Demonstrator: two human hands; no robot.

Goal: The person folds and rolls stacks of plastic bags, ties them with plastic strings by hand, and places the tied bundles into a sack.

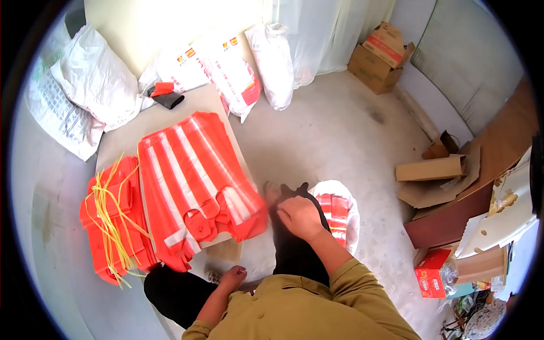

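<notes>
Low over my lap, my left hand (232,279) has its fingers curled in, with nothing visible in them. My right hand (301,217) is over my black-clad right leg, its fingers bent around dark cloth (299,189) whose pointed ends stick out past the knuckles. Left of it, a stack of red and white striped plastic bags (195,175) lies on a table (122,141). Beside that stack are folded red bags (90,218) with loose yellow ties (107,226) across them. A white sack (353,221) holding red and white packs stands right of my right hand.
White sacks (96,79) lean along the back wall, and a black and red item (168,99) lies on the table's far end. Cardboard boxes (371,68) stand at the back right. Flattened cardboard (430,170) and a red box (432,275) are at the right.
</notes>
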